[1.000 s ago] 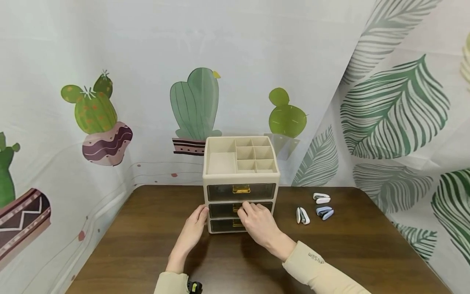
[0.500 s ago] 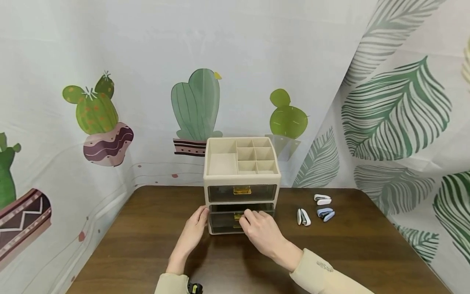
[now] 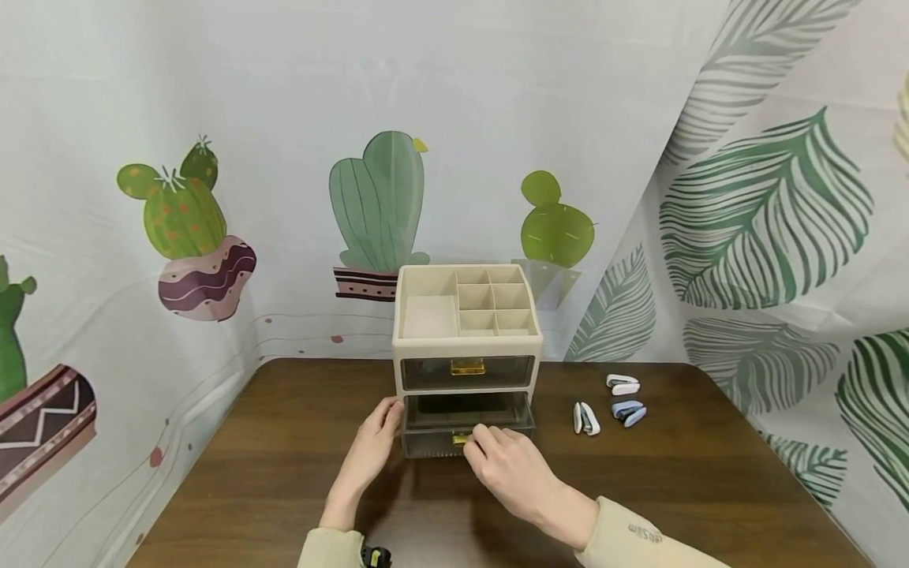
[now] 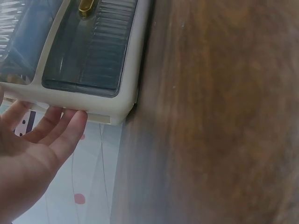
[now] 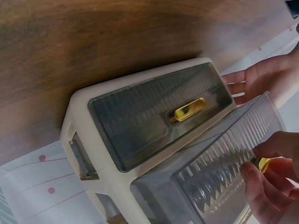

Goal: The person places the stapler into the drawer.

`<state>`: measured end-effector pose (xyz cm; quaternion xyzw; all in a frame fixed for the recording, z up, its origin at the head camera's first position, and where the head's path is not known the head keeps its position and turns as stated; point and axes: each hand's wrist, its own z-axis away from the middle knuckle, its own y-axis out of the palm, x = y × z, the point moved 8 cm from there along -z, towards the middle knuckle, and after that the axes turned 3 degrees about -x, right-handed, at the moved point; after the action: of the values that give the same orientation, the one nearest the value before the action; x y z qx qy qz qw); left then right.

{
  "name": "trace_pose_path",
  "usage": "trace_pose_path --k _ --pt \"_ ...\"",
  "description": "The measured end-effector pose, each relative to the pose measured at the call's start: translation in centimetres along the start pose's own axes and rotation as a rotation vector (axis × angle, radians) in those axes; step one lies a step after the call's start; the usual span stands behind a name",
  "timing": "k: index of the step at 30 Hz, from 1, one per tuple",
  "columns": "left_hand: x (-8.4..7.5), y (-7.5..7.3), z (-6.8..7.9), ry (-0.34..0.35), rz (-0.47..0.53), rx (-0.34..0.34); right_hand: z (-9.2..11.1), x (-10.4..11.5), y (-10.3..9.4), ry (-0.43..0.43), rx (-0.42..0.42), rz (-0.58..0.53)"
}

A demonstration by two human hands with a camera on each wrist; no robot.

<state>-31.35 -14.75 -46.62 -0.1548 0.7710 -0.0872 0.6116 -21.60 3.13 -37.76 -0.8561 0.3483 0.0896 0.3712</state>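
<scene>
Pale cloth (image 3: 469, 79) printed with potted cacti and striped leaves hangs behind a dark wood-grain surface (image 3: 298, 457). On the surface, close to the cloth, stands a cream drawer unit (image 3: 467, 347), its top divided into one large compartment and six small ones. Its middle drawer (image 3: 429, 443), smoky and see-through, juts out from the front; the top drawer (image 3: 431, 373) and the bottom drawer (image 5: 140, 121) sit flush in the frame. The right hand (image 3: 514, 473) pinches the middle drawer's gold handle (image 5: 265, 164) between thumb and fingers. The left hand (image 3: 372, 442) holds its fingers extended, their tips touching the unit's left side near the bottom drawer. To the right of the unit, well apart from it, lie three small staplers near one another: two white staplers (image 3: 586, 419) and a blue stapler (image 3: 628, 412).
</scene>
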Motion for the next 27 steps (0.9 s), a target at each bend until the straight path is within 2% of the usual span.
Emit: trace_pose_path --k 6,22,27 --pt "0.2 -0.2 -0.1 -0.007 -0.003 -0.033 -0.1 0.6 -0.8 -0.012 -0.004 -0.013" --pt "0.3 -0.1 -0.6 -0.006 0.04 -0.048 -0.4 2.1 -3.6 -0.043 -0.028 -0.006" --pt "0.6 -0.2 -0.5 -0.033 0.035 -0.044 -0.5 2.9 -4.2 -0.062 -0.03 -0.024"
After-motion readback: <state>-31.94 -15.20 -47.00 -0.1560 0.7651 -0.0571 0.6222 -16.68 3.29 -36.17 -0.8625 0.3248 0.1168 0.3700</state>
